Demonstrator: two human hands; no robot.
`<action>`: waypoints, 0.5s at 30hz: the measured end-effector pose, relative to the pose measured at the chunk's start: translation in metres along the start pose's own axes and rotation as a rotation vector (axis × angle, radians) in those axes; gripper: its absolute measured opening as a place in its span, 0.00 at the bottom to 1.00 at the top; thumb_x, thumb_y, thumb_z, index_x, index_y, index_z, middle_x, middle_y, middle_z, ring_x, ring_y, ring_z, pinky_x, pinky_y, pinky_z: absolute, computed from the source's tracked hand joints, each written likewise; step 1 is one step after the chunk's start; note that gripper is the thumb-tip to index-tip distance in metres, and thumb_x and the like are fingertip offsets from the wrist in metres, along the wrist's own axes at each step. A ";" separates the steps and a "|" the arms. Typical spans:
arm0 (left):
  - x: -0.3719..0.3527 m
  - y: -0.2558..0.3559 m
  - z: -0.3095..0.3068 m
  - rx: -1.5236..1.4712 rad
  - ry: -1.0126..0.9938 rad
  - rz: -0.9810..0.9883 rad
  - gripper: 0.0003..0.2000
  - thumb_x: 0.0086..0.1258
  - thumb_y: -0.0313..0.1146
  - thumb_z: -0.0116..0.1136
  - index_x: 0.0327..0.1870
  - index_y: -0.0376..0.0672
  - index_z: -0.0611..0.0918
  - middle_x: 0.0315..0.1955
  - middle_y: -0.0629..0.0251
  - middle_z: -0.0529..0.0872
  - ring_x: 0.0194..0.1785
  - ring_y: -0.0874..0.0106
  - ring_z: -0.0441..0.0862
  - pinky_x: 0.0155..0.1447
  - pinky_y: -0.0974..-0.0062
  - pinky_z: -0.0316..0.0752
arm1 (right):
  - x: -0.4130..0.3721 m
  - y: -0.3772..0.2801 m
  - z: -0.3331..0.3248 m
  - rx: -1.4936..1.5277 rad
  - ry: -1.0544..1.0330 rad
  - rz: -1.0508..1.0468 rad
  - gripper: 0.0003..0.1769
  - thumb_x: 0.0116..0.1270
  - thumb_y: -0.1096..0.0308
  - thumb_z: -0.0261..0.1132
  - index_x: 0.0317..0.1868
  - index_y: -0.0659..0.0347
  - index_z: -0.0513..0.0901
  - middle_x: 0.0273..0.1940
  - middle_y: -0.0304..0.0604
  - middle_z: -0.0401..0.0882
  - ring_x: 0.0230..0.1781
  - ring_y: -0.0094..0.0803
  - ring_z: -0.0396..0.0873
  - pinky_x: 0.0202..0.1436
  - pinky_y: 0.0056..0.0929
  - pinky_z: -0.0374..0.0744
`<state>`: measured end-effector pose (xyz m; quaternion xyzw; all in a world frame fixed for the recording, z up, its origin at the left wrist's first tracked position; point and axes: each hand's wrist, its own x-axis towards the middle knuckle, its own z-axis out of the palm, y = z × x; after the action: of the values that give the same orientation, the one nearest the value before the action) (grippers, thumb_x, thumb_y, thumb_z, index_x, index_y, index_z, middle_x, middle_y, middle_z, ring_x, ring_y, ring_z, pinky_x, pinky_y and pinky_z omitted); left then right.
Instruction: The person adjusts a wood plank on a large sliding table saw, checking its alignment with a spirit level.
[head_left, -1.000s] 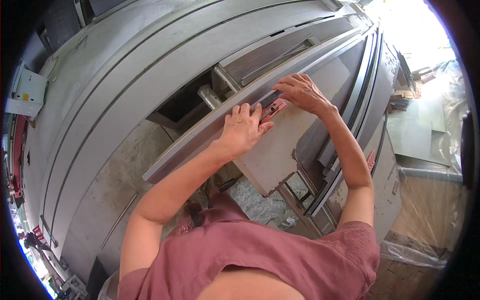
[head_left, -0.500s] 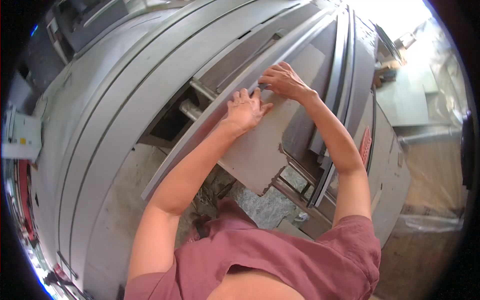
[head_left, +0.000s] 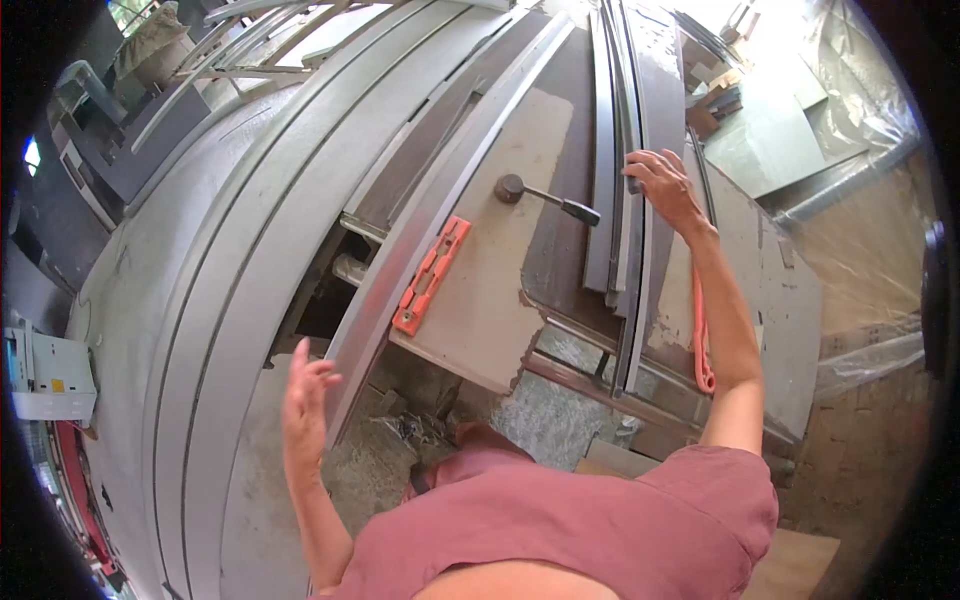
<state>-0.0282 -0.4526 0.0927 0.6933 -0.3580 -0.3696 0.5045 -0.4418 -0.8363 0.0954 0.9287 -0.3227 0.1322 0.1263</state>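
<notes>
My left hand is raised beside the near end of a long grey metal profile, its fingers loosely apart and holding nothing. Over several long dark strips on the right, the fingers of my right hand are bent around a small dark grey block, partly hidden by them. An orange slotted bar lies along the profile's right edge. A mallet with a round head and black handle rests on the worn beige board between my hands.
Long, wide grey panels run along the left. A red-orange handle-like piece lies right of the strips. Offcuts and a plastic-wrapped stack stand at the right. The board's near edge is chipped, with the floor below.
My hands have parted: the left has lifted off the profile toward the lower left, the right has moved right with the small block. The orange bar and mallet have come into view.
</notes>
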 end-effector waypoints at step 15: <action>-0.092 -0.031 -0.048 -0.071 0.349 -0.027 0.36 0.71 0.60 0.41 0.70 0.42 0.59 0.48 0.63 0.76 0.44 0.73 0.78 0.53 0.72 0.68 | -0.132 -0.095 0.043 0.203 -0.061 0.177 0.17 0.58 0.80 0.56 0.45 0.53 0.80 0.54 0.47 0.68 0.57 0.44 0.71 0.60 0.39 0.72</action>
<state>-0.0256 -0.3442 0.0874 0.7336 -0.2422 -0.2628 0.5781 -0.4749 -0.7029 -0.0022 0.9081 -0.3922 0.1464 0.0094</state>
